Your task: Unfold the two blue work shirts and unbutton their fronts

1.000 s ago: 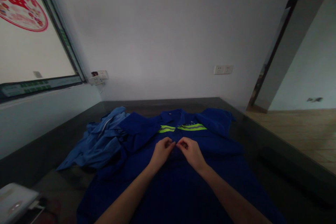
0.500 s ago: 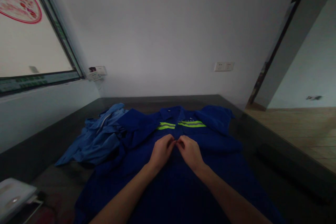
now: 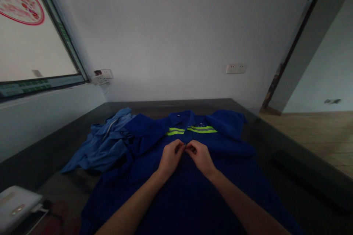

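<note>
A dark blue work jacket (image 3: 226, 150) with yellow-green and grey reflective stripes (image 3: 202, 129) lies spread on the dark table, its collar toward the wall. Over its front, below the stripes, my left hand (image 3: 172, 156) and my right hand (image 3: 200, 157) meet at the fingertips. Both pinch the jacket's front at the centre line. The exact bit of cloth or fastener between the fingers is too small and dark to make out. Left of the jacket, touching its sleeve, lies a crumpled lighter blue garment (image 3: 107, 148).
A long black object (image 3: 309, 180) lies at the table's right side. At the lower left sits a white device (image 3: 19, 205) with a cable. Wall sockets (image 3: 236, 68) are above the table (image 3: 256, 125), and a window (image 3: 35, 36) is at the left.
Both hands stay pinched together at the jacket's front, with barely any movement. The whole view has shifted slightly.
</note>
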### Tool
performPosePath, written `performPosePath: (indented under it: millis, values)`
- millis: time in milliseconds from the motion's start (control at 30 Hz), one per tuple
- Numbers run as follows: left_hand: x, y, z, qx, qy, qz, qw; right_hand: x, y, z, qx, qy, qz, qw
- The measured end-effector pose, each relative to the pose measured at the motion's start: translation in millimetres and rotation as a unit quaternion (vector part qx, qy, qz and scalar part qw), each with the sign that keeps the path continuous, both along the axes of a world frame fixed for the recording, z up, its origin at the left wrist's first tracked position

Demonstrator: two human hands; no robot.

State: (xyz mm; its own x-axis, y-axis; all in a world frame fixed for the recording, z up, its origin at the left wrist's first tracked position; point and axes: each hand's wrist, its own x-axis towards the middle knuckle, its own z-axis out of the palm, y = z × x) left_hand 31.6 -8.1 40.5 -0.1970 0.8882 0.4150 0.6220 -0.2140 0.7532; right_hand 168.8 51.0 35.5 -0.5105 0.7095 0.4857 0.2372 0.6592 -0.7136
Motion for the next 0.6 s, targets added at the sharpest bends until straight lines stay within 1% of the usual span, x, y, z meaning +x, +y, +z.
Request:
performPosePath:
  millis: [67, 133, 233, 333, 400, 500, 600]
  values:
    - [0.9, -0.5, 0.7, -0.002, -0.008, -0.003, 1.0, 1.6, 0.4, -0.2, 0.046, -0.016, -0.004, 0.999]
    - [2.0, -1.2, 1.7, -0.006, -0.016, -0.006, 1.0, 2.6, 1.3, -1.6, 0.073, -0.011, -0.009, 0.997]
    - [2.7, -2.2, 3.5, -0.01, -0.018, -0.008, 1.0, 3.2, 3.6, -4.8, 0.082, 0.013, -0.007, 0.997]
    - [1.7, -2.4, 4.5, -0.003, 0.004, -0.019, 1.0, 3.2, 6.4, -7.6, 0.092, 0.007, 0.044, 0.995]
    - [0.0, -2.1, 4.1, 0.005, 0.037, -0.029, 0.999, 3.2, 7.8, -8.4, 0.1, -0.009, 0.073, 0.992]
    - [-2.9, -1.0, 2.3, 0.009, 0.092, -0.042, 0.995, 3.0, 8.2, -8.0, 0.101, -0.025, 0.075, 0.992]
    - [-4.9, 0.0, 0.3, 0.018, 0.114, -0.053, 0.992, 2.6, 7.4, -7.1, 0.1, -0.022, 0.06, 0.993]
